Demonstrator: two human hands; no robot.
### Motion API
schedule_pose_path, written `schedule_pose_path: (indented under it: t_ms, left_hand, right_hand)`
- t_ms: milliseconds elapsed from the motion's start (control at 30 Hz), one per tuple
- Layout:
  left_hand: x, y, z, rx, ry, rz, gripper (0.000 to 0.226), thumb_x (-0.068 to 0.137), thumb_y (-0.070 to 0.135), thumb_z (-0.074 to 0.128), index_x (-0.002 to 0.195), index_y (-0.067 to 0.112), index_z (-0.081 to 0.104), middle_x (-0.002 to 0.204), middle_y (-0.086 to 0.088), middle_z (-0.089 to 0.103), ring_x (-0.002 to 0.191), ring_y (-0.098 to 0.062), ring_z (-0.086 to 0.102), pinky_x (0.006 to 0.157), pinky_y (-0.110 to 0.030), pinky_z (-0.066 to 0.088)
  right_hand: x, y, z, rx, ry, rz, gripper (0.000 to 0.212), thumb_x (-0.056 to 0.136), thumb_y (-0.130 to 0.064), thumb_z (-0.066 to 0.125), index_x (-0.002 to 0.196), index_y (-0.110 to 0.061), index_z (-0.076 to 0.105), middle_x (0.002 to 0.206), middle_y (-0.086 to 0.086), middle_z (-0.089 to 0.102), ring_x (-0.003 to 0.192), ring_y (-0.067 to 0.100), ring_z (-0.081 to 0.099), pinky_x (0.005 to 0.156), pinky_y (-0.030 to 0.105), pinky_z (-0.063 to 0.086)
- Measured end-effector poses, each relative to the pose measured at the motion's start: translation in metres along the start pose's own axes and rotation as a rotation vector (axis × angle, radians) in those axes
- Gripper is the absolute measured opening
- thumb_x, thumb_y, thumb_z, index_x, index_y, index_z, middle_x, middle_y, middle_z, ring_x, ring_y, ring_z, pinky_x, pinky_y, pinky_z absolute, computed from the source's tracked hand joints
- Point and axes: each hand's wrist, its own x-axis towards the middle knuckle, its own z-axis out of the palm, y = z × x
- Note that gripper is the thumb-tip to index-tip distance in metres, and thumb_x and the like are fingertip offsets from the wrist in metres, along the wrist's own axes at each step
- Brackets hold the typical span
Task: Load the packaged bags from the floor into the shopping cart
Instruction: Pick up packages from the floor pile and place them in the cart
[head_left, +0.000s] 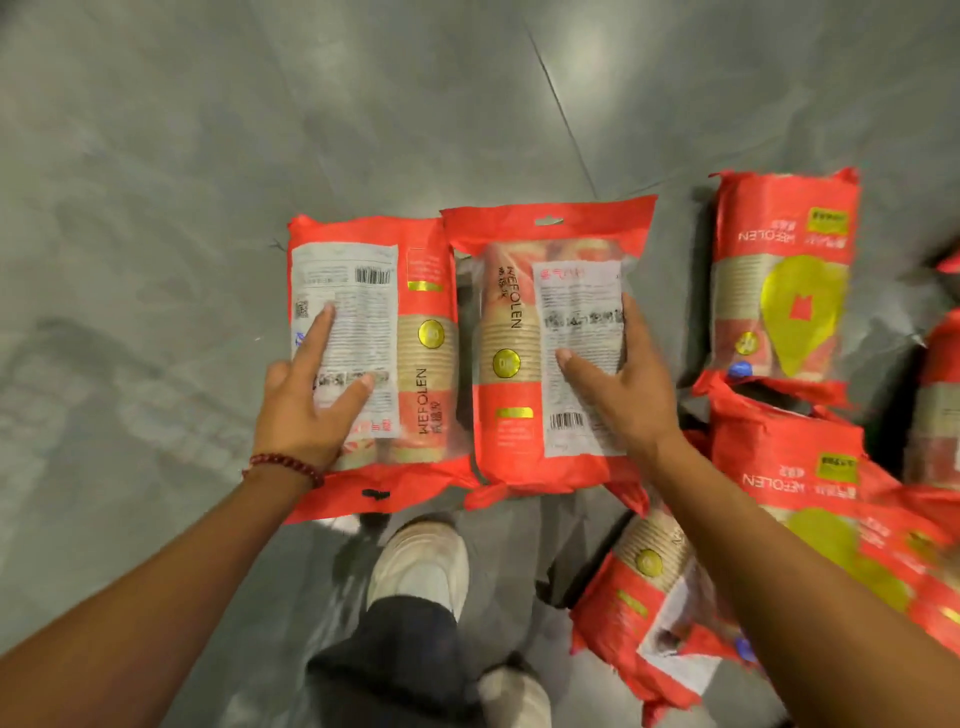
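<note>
The loading looks to be at an early or middle stage, though that is only a judgement: no shopping cart appears anywhere in the frame, so how many bags already sit in it cannot be told. At the centre of the frame the left hand (306, 400) grips the left bag (371, 358) from its outer edge, fingers spread over the white label and thumb on the face, while the right hand (621, 387) clasps the right bag (545, 343) the same way along its right edge; the two red packs are held side by side, their inner edges touching or slightly overlapping, and they appear lifted off the grey floor (208, 156), above the person's pale shoe (421, 566) in the lower middle. Much is left to do: at the right of the frame an upright-lying bag (782, 280) rests on the floor, another bag (789, 467) lies just below it, a tilted bag (654, 613) sits in the lower right beneath the right forearm, and further red packs run off the right edge, blurred. Nothing blocks the two held packs, but the heap crowds the right arm, and the cart must be found outside this view, so the person will likely have to turn with both hands full
</note>
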Motion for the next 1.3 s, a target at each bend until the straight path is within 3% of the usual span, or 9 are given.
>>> schedule_pose_path:
  t_ms: [200,400,467,633,800,967,1100,1200,1300]
  left_hand:
    - [-0.071,0.11,-0.123,-0.081,0.202,0.07,0.074,0.075,0.043,0.064,0.137,0.055,0.026,0.127,-0.007,0.05,0.11,-0.011,0.052,0.102,-0.036,0.041]
    - [-0.169,0.254,-0.301,-0.189,0.443,0.17,0.075,0.073,0.046,0.064,0.139,0.05,0.028,0.122,-0.002,0.047,0.092,0.008,0.047,0.095,-0.024,0.039]
    - [-0.216,0.296,-0.364,-0.168,0.56,0.185,0.076,0.076,0.035,0.071,0.138,0.046,0.029,0.114,-0.005,0.047,0.085,0.006,0.04,0.089,-0.019,0.033]
    - [-0.345,0.341,-0.511,-0.188,0.783,0.176,0.077,0.063,0.057,0.057,0.133,0.054,0.026,0.111,-0.003,0.047,0.095,-0.005,0.048,0.09,-0.028,0.037]
    - [-0.478,0.305,-0.622,-0.16,0.921,0.106,0.076,0.064,0.064,0.054,0.134,0.06,0.025,0.125,-0.004,0.051,0.113,-0.018,0.051,0.098,-0.04,0.042]
    - [-0.622,0.225,-0.695,-0.15,1.055,-0.02,0.077,0.062,0.066,0.052,0.134,0.061,0.025,0.128,-0.002,0.049,0.103,-0.008,0.054,0.078,-0.014,0.046]
    - [-0.732,0.135,-0.737,-0.155,1.111,-0.113,0.076,0.062,0.069,0.055,0.13,0.066,0.022,0.132,-0.005,0.051,0.109,-0.019,0.058,0.095,-0.042,0.048]
    - [-0.808,0.068,-0.755,-0.106,1.113,-0.206,0.075,0.062,0.072,0.052,0.13,0.067,0.021,0.132,-0.007,0.05,0.114,-0.023,0.055,0.098,-0.045,0.045]
    - [-0.87,0.016,-0.758,-0.095,1.084,-0.304,0.07,0.07,0.064,0.059,0.128,0.068,0.021,0.133,-0.001,0.046,0.113,-0.02,0.051,0.094,-0.041,0.046]
  right_hand:
    - [-0.044,-0.157,-0.067,-0.018,0.012,-0.174,0.072,0.075,-0.045,0.069,0.14,-0.034,0.039,0.122,-0.016,0.064,0.111,0.007,0.061,0.093,0.046,0.05]
    - [-0.116,-0.376,-0.134,0.009,0.043,-0.358,0.081,0.071,-0.06,0.066,0.141,-0.047,0.03,0.127,-0.015,0.06,0.118,0.015,0.057,0.095,0.05,0.048]
    - [-0.151,-0.455,-0.151,-0.004,0.028,-0.443,0.086,0.069,-0.063,0.065,0.144,-0.046,0.026,0.127,-0.013,0.06,0.117,0.015,0.057,0.095,0.049,0.048]
    - [-0.255,-0.624,-0.158,0.019,-0.089,-0.69,0.084,0.072,-0.058,0.067,0.144,-0.044,0.026,0.121,-0.015,0.062,0.112,0.013,0.059,0.09,0.044,0.052]
    - [-0.371,-0.725,-0.107,0.037,-0.259,-0.818,0.09,0.068,-0.064,0.066,0.145,-0.047,0.022,0.119,-0.009,0.062,0.113,0.014,0.057,0.093,0.043,0.05]
    - [-0.501,-0.769,-0.016,0.029,-0.466,-0.933,0.088,0.065,-0.071,0.061,0.142,-0.048,0.027,0.118,-0.012,0.064,0.11,0.018,0.06,0.09,0.048,0.051]
    - [-0.612,-0.779,0.065,-0.011,-0.553,-0.997,0.087,0.063,-0.07,0.059,0.141,-0.044,0.031,0.116,-0.011,0.066,0.11,0.021,0.06,0.09,0.046,0.049]
    - [-0.692,-0.772,0.121,-0.022,-0.622,-0.996,0.084,0.064,-0.066,0.061,0.14,-0.045,0.033,0.112,-0.014,0.068,0.107,0.018,0.062,0.088,0.044,0.05]
    - [-0.759,-0.752,0.17,-0.042,-0.696,-0.969,0.076,0.066,-0.056,0.064,0.136,-0.042,0.04,0.105,-0.02,0.068,0.1,0.007,0.064,0.077,0.03,0.051]
